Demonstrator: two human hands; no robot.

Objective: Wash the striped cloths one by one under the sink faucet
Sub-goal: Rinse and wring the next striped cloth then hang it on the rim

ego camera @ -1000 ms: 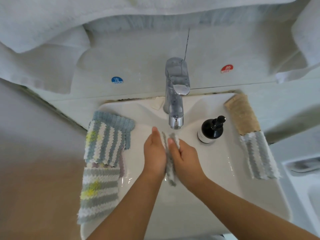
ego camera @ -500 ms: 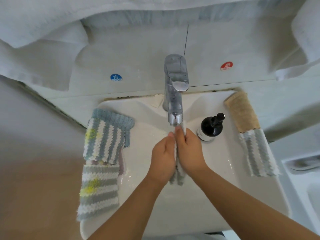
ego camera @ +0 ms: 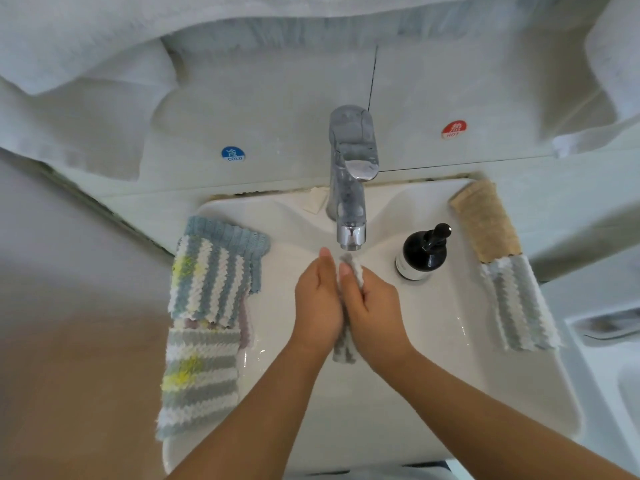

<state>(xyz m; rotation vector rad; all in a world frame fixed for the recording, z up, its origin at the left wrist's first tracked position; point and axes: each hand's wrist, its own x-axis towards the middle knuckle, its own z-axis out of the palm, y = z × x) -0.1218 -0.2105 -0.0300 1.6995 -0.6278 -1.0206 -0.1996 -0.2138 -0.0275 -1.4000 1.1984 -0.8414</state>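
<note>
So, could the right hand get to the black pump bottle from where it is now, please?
Probably yes: the black pump bottle stands on the sink rim just right of the right hand, nothing between them. But that hand and the left hand are pressing the grey striped cloth.

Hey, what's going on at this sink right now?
A person is washing a grey-and-white striped cloth, pressing it between the left hand and right hand just below the faucet. More striped cloths wait on the sink's left rim, and another lies on the right rim beside a black pump bottle.
</note>
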